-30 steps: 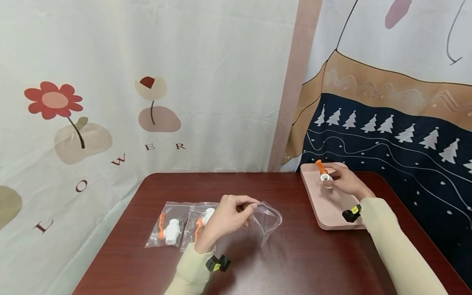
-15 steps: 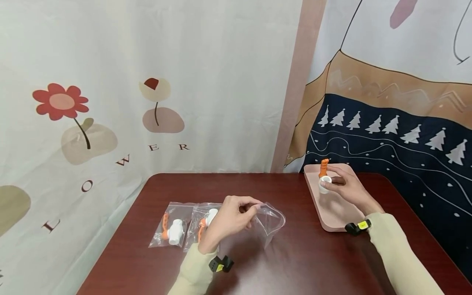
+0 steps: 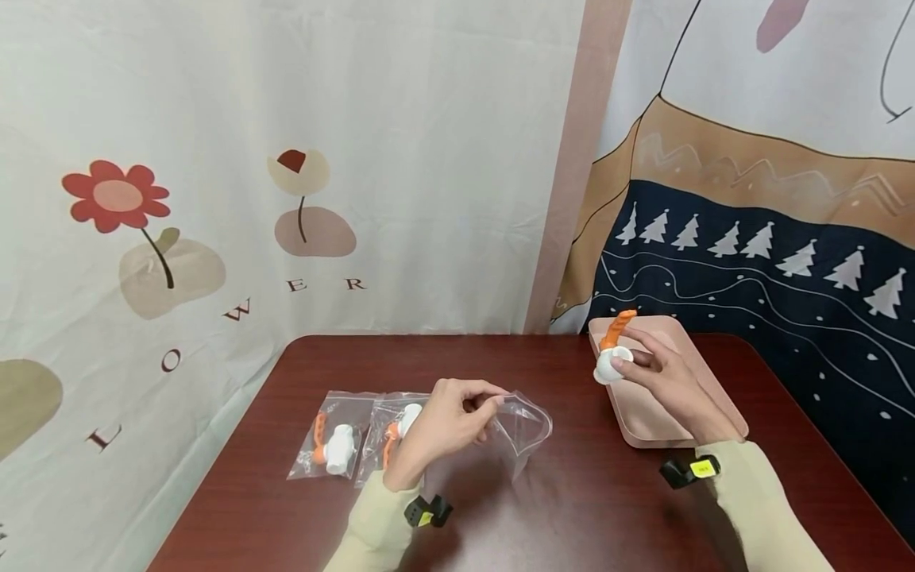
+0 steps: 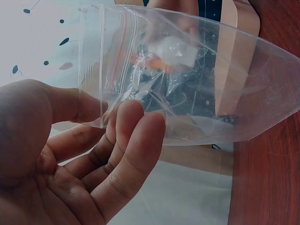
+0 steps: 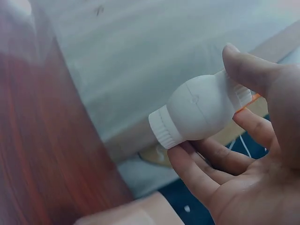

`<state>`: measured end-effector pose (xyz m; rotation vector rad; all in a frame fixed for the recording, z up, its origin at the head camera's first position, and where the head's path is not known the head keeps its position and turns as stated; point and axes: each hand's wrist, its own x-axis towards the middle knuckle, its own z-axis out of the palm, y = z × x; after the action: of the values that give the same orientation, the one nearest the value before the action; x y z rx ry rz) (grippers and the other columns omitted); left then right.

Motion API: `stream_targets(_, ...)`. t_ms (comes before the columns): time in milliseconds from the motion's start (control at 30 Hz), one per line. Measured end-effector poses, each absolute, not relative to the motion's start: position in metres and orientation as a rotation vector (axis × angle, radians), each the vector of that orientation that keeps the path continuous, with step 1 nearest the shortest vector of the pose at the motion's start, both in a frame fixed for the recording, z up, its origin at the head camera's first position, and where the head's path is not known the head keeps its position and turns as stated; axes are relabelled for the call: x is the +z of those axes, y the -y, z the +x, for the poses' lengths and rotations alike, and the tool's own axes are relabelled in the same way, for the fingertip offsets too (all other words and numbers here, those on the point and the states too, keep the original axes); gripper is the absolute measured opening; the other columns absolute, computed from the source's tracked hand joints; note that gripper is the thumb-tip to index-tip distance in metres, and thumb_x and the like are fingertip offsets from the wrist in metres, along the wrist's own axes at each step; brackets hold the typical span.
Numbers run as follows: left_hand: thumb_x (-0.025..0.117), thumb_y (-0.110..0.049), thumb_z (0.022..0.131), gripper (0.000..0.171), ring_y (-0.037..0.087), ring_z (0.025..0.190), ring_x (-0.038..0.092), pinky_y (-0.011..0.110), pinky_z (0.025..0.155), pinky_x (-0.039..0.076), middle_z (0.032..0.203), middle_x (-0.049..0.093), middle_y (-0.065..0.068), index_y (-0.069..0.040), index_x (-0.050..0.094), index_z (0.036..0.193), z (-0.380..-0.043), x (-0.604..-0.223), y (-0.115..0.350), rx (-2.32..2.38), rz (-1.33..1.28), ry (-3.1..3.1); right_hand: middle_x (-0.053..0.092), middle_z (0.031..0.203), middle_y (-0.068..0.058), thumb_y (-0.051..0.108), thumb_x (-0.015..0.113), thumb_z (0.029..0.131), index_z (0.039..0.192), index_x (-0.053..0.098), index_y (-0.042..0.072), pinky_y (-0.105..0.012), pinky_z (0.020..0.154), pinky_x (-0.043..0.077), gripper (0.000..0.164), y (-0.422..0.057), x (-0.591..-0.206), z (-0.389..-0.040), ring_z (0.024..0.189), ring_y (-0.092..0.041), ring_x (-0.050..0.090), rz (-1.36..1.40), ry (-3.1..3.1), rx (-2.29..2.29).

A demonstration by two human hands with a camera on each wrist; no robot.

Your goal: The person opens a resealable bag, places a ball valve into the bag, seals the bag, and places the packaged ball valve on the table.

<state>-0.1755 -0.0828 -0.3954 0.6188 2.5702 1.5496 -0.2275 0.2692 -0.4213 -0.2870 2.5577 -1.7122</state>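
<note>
My right hand (image 3: 668, 383) holds a white plastic ball valve (image 3: 608, 367) with an orange lever handle (image 3: 616, 330) above the near-left part of the pink tray. In the right wrist view, the thumb and fingers grip the valve's round white body (image 5: 199, 108), one ribbed end pointing away from the palm. Over the table, my left hand (image 3: 445, 425) pinches a clear zip bag (image 3: 525, 425) at its mouth edge. The left wrist view shows the bag (image 4: 262, 89) with its zip strip beside the thumb; the valve appears blurred through the film.
Two clear bags with valves lie on the dark red table (image 3: 557, 508): a left bag (image 3: 300, 465) and a second bag (image 3: 368, 461) partly behind my left hand. The pink tray (image 3: 715, 429) stands at the right. A printed curtain (image 3: 443, 175) hangs behind the table.
My right hand has brought the valve slightly left and nearer, toward the tray's left edge, tilting its orange handle rightward over the last half second. My left hand keeps its hold on the bag.
</note>
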Motion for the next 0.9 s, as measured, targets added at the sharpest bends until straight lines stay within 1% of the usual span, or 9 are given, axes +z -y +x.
stream_targets(33,0.063,-0.015,0.1,0.019,0.014,0.053,0.065,0.025,0.047,0.051,0.068,0.069,0.014,-0.013,0.079,0.111,-0.176,-0.395,0.083,1.551,0.616,-2.57,0.062,0.139,-0.018,0.035,0.064,0.102,0.161,0.029,0.013,-0.013,0.089,0.053,0.072,-0.267,-0.421,-0.224,0.109,-0.001,0.067,-0.292,-2.52,-1.747)
stream_targets(67,0.063,-0.015,0.1,0.019,0.014,0.053,0.065,0.025,0.047,0.051,0.068,0.07,0.015,-0.013,0.079,0.111,-0.176,-0.395,0.083,1.553,0.613,-2.573,0.066,0.134,-0.014,0.033,0.064,0.103,0.161,0.029,0.012,-0.014,0.09,0.054,0.071,-0.264,-0.42,-0.221,0.106,0.001,0.068,-0.306,-2.477,-1.786)
stream_targets(200,0.063,-0.016,0.101,0.019,0.016,0.053,0.065,0.024,0.047,0.05,0.069,0.07,0.017,-0.015,0.079,0.111,-0.177,-0.395,0.083,1.555,0.616,-2.579,0.072,0.119,0.009,0.023,0.062,0.104,0.159,0.028,0.004,-0.015,0.091,0.055,0.067,-0.251,-0.417,-0.212,0.104,0.0,0.069,-0.382,-2.326,-1.918)
stream_targets(267,0.063,-0.016,0.101,0.019,0.016,0.054,0.066,0.025,0.046,0.05,0.07,0.07,0.019,-0.014,0.079,0.111,-0.177,-0.394,0.083,1.551,0.62,-2.581,0.073,0.116,0.014,0.018,0.06,0.105,0.158,0.027,0.001,-0.016,0.092,0.055,0.065,-0.245,-0.416,-0.208,0.105,-0.001,0.07,-0.432,-2.261,-1.973)
stream_targets(433,0.063,-0.016,0.101,0.019,0.017,0.054,0.067,0.025,0.046,0.05,0.07,0.07,0.018,-0.014,0.079,0.111,-0.177,-0.393,0.083,1.546,0.61,-2.589,0.073,0.118,0.013,0.011,0.058,0.105,0.156,0.027,-0.002,-0.016,0.094,0.055,0.062,-0.232,-0.409,-0.201,0.107,-0.002,0.07,-0.514,-2.169,-2.047)
stream_targets(633,0.064,-0.015,0.1,0.017,0.021,0.055,0.068,0.026,0.046,0.051,0.063,0.067,0.004,-0.017,0.079,0.108,-0.177,-0.393,0.083,1.559,0.598,-2.598,0.071,0.122,0.011,0.008,0.06,0.103,0.155,0.033,0.001,-0.016,0.095,0.055,0.059,-0.216,-0.398,-0.19,0.109,-0.004,0.07,-0.571,-2.161,-2.072)
stream_targets(733,0.064,-0.016,0.101,0.017,0.021,0.055,0.068,0.026,0.046,0.051,0.065,0.068,0.008,-0.017,0.079,0.109,-0.177,-0.393,0.083,1.557,0.593,-2.594,0.07,0.123,0.008,0.004,0.06,0.101,0.152,0.038,0.002,-0.018,0.096,0.055,0.055,-0.208,-0.393,-0.184,0.109,-0.007,0.07,-0.617,-2.119,-2.119)
stream_targets(867,0.064,-0.015,0.1,0.018,0.018,0.054,0.067,0.026,0.047,0.052,0.069,0.07,0.018,-0.015,0.079,0.11,-0.177,-0.394,0.083,1.563,0.585,-2.59,0.068,0.125,0.005,0.0,0.06,0.1,0.149,0.043,0.003,-0.019,0.093,0.057,0.051,-0.198,-0.387,-0.177,0.108,-0.008,0.069,-0.683,-2.112,-2.142)
stream_targets(900,0.064,-0.015,0.1,0.018,0.018,0.053,0.067,0.026,0.047,0.052,0.069,0.07,0.018,-0.015,0.079,0.109,-0.177,-0.395,0.083,1.564,0.581,-2.592,0.067,0.125,0.005,0.0,0.061,0.099,0.148,0.044,0.002,-0.019,0.091,0.057,0.052,-0.196,-0.386,-0.176,0.108,-0.008,0.069,-0.688,-2.128,-2.133)
